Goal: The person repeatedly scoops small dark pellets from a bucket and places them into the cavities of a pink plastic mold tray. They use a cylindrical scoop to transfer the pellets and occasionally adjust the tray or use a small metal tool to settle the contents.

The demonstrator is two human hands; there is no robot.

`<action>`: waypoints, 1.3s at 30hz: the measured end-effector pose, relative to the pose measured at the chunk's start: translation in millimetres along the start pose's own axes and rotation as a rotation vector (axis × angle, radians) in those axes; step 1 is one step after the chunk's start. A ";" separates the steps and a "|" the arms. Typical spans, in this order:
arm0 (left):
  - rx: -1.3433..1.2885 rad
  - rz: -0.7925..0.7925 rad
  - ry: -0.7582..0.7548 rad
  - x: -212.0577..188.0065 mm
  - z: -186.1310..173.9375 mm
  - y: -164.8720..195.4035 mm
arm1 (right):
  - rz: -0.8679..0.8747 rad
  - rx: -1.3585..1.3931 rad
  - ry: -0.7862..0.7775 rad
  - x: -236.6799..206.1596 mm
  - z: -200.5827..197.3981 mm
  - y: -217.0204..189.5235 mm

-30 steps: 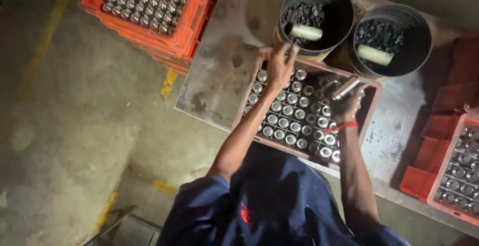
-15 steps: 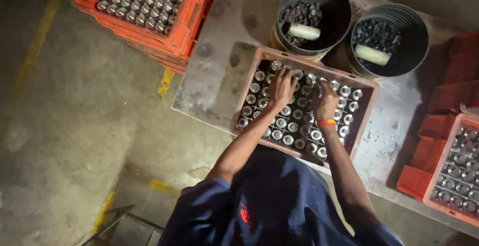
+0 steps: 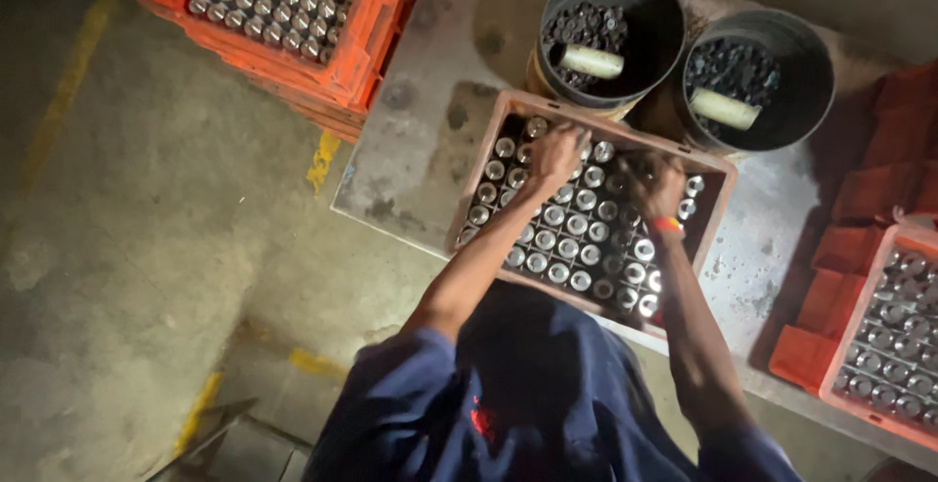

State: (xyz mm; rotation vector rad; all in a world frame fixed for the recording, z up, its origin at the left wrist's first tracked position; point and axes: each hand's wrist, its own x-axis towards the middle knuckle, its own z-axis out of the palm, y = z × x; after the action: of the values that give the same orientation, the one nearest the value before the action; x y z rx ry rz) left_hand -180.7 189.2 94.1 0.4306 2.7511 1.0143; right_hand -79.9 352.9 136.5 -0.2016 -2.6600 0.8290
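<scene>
A brown plastic crate [image 3: 486,148] full of bottles with shiny metal tops [image 3: 576,238] stands on a grey metal table [image 3: 410,179]. My left hand [image 3: 553,155] is down in the crate's far row, its fingers curled over a bottle top. My right hand [image 3: 657,182], with a red band at the wrist, is curled over the darker cells at the crate's far right. What it holds is hidden. My dark blue shirt [image 3: 528,404] fills the bottom of the view.
Two dark buckets [image 3: 664,13] [image 3: 816,82] of small dark pieces, each with a pale cylinder inside, stand just beyond the crate. Orange crates of bottles are stacked at the top left [image 3: 342,77] and lie at the right [image 3: 850,345]. Concrete floor with yellow marks lies to the left.
My left hand came down from beside the bucket into the crate. The right hand lowered the shiny thing it held. Both hands then shifted from the crate's middle to its far row.
</scene>
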 end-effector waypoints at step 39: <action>-0.024 0.282 0.233 -3.4 -2.0 -12.5 | -0.170 0.131 0.175 -21.5 -39.0 48.4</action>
State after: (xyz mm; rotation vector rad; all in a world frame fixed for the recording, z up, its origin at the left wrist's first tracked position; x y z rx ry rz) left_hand -180.6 177.8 87.7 0.7591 2.9367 1.2314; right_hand -44.0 407.9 132.7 -0.0141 -2.4117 0.8836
